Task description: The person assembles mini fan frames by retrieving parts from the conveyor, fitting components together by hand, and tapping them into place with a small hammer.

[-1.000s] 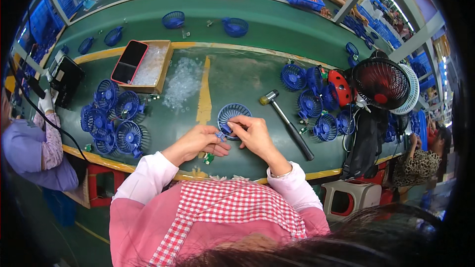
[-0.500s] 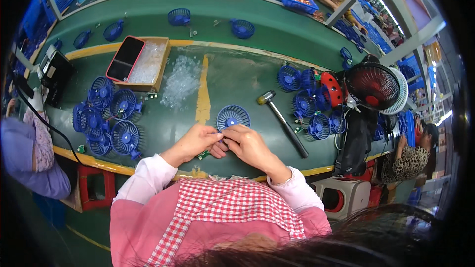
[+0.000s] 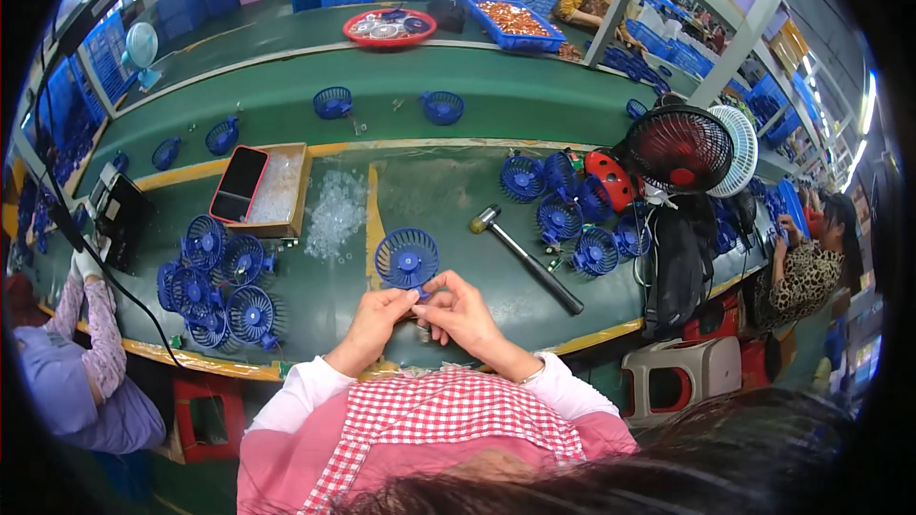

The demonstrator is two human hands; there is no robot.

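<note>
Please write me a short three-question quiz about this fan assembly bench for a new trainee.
1. True or false: both hands touch the blue fan part.
2. Which tool lies to the person's right of that part? A) hammer B) scissors C) pliers
3. What rests in the open wooden box?

Key: 1. True: left hand and right hand pinch its lower edge. 2. A, the hammer. 3. A dark phone with a red rim.

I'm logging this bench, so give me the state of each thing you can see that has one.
left hand: closed, pinching at the base of the blue fan grille
right hand: closed, fingers at the same spot
blue fan grille: held tilted over the table
hammer: lying flat, untouched
wooden tray: open, phone lying on its rim
black fan: upright; spinning or not, cannot tell
</note>
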